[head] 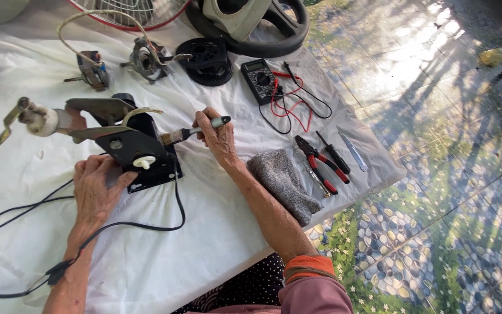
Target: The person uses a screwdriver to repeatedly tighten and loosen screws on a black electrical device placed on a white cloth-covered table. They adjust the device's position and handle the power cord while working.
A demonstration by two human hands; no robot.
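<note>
- The right hand (pixel 219 138) is closing its grip around the pale handle of a small paintbrush (pixel 196 132), fingers wrapped tight, and the bristles are touching the upper right edge of a black motor housing (pixel 140 152).
- The left hand (pixel 93 189) is lying flat against the housing's lower left side, fingers spread and grip loose, clasping nothing, steadying it.
- The housing is sitting on the white cloth of the tabletop (pixel 158 256), near the front edge, with a white knob (pixel 144 162) showing on its face and a metal bracket (pixel 103 116) sticking out to the left.
- A black cord (pixel 146 227) is running from the housing across the cloth and past the left wrist.
- A grey rag (pixel 283 183) is lying just beside the right forearm.
- Red-handled pliers (pixel 321 163) and a screwdriver (pixel 333 152) are resting beyond the rag.
- A multimeter (pixel 260 80) with red and black leads is lying farther back.
- 2 small motor parts (pixel 146 58) are sitting at the far side.
</note>
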